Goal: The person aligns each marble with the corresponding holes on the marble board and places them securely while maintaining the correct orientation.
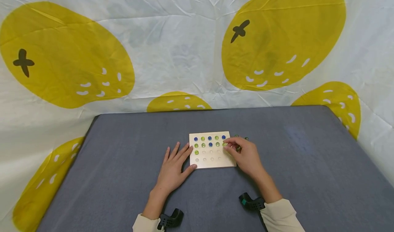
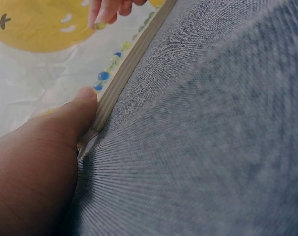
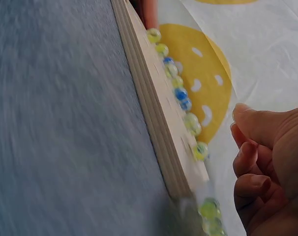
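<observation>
A pale wooden board (image 1: pixel 212 163) with rows of shallow round hollows lies on the cloth. Blue and yellow-green marbles fill its two far rows, and one green marble (image 1: pixel 196 152) sits at the left of the third row. My left hand (image 1: pixel 172 172) rests at the board's left side, fingers spread, with the thumb (image 2: pixel 87 96) on its near corner. Over the right side of the board, my right hand (image 1: pixel 244 155) pinches a green marble (image 2: pixel 100 25) between thumb and fingertips. In the right wrist view the curled fingers (image 3: pixel 247 157) hide that marble.
Several loose green marbles (image 3: pixel 209 209) lie just past the board's right side, partly behind the right hand. Grey cloth (image 1: pixel 138 139) covers the table. A white sheet (image 1: pixel 178 54) with yellow fruit prints hangs behind it.
</observation>
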`<state>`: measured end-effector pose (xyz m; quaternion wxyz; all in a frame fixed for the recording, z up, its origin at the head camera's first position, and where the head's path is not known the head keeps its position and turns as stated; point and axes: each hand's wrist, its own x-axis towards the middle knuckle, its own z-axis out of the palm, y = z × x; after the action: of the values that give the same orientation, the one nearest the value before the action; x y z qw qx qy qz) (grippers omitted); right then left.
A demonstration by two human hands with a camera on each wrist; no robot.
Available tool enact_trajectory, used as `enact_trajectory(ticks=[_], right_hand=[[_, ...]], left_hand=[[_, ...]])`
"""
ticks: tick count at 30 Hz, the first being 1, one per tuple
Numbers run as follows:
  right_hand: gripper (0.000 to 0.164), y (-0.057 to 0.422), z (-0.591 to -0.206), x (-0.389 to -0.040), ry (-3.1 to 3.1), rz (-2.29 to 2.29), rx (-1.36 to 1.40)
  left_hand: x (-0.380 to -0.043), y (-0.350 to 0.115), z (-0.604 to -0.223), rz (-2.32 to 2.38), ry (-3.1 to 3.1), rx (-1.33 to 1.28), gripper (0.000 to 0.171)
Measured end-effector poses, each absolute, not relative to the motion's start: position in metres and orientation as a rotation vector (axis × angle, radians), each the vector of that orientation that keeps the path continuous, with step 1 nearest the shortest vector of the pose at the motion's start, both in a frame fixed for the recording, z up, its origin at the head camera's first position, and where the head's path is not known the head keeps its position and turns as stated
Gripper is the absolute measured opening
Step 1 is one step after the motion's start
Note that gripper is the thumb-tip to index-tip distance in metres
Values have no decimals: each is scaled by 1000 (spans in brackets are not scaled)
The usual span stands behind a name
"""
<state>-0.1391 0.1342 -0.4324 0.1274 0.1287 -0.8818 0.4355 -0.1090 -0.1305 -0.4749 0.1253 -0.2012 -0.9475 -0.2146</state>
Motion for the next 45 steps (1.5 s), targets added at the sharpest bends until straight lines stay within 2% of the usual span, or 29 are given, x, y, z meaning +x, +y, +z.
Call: enact_trajectory(ticks=[22,31,45], right_hand=[[14,94,-444,-137,-2531,1404,480],[14,86,-454,-133,-2488,1299,612],[14,81,-458,-130,-2556,1101,542]], left_hand=[[-105,-130,-470,-642,-2780,-582,64],[-104,-128,-471,-657,-2764,-599,63],[-102,-129,-470,-634,-2760,-608,63]])
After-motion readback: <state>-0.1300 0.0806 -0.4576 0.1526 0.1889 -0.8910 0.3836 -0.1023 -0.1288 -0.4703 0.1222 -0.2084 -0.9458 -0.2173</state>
